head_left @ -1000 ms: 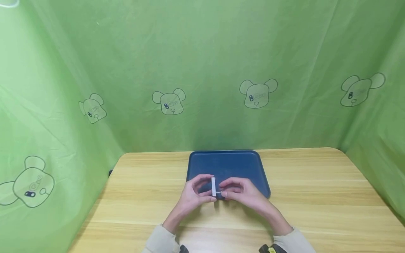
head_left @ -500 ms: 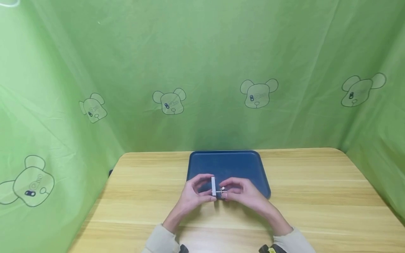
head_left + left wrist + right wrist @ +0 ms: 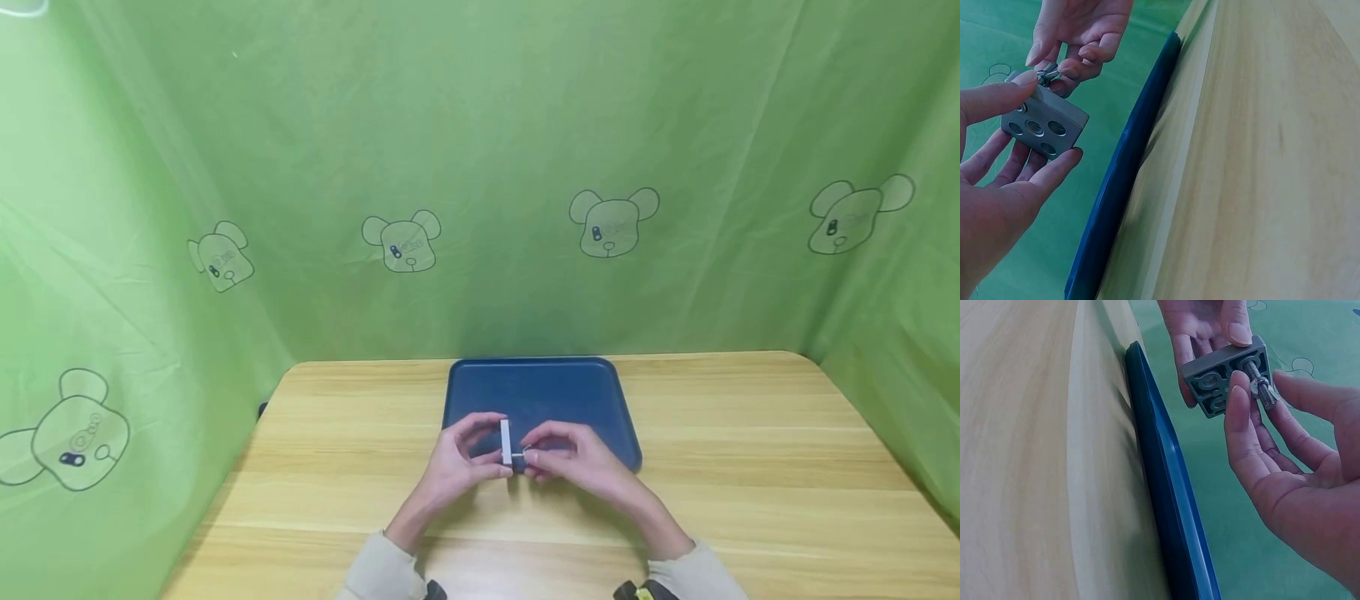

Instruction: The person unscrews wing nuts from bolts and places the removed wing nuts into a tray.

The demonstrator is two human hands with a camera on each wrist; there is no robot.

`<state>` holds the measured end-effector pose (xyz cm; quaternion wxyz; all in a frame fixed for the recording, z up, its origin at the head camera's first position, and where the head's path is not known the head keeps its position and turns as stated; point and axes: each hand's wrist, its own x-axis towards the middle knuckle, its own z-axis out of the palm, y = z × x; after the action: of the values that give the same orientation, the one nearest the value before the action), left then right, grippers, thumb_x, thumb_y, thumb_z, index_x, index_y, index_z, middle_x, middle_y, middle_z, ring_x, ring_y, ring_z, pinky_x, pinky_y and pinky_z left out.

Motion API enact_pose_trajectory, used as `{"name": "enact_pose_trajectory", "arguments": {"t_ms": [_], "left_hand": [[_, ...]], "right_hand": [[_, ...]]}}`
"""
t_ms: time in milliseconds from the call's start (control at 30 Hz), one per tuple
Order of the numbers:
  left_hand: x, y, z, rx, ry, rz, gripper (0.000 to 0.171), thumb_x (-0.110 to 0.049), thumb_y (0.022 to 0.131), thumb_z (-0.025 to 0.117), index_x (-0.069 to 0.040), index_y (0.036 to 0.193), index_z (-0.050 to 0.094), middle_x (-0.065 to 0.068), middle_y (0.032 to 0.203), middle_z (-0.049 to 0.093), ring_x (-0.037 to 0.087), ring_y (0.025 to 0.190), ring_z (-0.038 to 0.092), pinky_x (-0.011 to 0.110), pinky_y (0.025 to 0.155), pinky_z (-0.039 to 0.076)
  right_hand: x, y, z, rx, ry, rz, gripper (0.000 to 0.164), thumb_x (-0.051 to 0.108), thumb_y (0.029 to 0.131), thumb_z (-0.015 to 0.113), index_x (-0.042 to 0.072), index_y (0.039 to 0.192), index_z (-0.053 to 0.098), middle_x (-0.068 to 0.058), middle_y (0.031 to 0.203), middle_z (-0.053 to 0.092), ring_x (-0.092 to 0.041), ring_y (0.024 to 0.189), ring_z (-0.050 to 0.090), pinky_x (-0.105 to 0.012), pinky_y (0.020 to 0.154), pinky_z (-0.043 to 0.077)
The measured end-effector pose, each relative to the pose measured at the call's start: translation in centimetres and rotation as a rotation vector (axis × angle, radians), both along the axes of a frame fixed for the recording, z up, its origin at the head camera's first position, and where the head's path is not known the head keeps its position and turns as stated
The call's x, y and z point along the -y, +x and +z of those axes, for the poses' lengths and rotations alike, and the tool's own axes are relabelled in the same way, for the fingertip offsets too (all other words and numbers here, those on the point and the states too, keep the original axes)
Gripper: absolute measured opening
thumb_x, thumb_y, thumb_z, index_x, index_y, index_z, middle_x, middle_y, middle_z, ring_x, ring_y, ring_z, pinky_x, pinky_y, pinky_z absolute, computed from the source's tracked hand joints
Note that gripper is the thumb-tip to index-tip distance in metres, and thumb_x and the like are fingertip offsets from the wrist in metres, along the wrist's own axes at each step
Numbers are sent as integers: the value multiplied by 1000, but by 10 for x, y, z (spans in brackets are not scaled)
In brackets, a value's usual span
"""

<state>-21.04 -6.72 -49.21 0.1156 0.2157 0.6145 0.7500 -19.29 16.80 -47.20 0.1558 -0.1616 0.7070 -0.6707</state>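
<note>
In the head view my left hand holds a small grey metal block on edge, thumb on one side and fingers on the other. Several round holes, some threaded, pierce the block's face in the left wrist view; its other side is recessed. A threaded bolt sticks out of that recessed side, carrying a shiny wing nut. My right hand has its thumb and fingertips around the wing nut, which they partly hide. Both hands are raised over the tray's near edge.
A dark blue tray with a raised rim lies on the wood-grain table, against the back. Green curtains printed with bear heads hang behind and at both sides.
Half a second ago the wing nut showed between the spread right fingers; now the thumb and fingertips cover most of it. The left hand and block have stayed in place.
</note>
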Motion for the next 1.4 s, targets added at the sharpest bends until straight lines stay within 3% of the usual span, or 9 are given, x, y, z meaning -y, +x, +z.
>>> {"name": "enact_pose_trajectory", "arguments": {"t_ms": [367,600,900,1167,1400], "left_hand": [[0,0,-1,-13,-12,8,71,21,70,77,4,136,57,19,142,55,41,138,47,43,107,54],[0,-1,-2,-12,0,-1,70,21,70,77,4,136,57,21,143,53,47,140,43,43,107,54],[0,-1,-3,-12,6,2,72,22,70,77,9,137,54,18,142,55,47,140,42,43,107,54],[1,-1,-3,-14,-3,3,72,21,71,78,6,137,55,18,142,56,42,139,45,43,107,54],[0,-1,-3,1,13,-4,71,22,71,77,5,137,55,23,144,54,48,140,42,43,107,54]], "right_hand": [[-1,0,-1,-37,3,-2,35,20,104,61,-13,117,62,-34,106,68,-45,97,70,-54,87,62],[1,1,1,-61,6,-8,29,16,101,65,-11,112,64,-30,104,70,-43,97,71,-55,87,62],[1,1,3,-59,19,-14,35,14,98,70,-14,118,62,-24,108,70,-33,101,72,-39,87,65],[0,1,2,-37,-12,0,43,12,96,72,-16,126,58,-30,118,66,-39,107,70,-38,90,64],[-2,0,0,-34,6,8,47,10,93,75,-13,129,58,-31,120,66,-41,105,70,-36,89,64]]}}
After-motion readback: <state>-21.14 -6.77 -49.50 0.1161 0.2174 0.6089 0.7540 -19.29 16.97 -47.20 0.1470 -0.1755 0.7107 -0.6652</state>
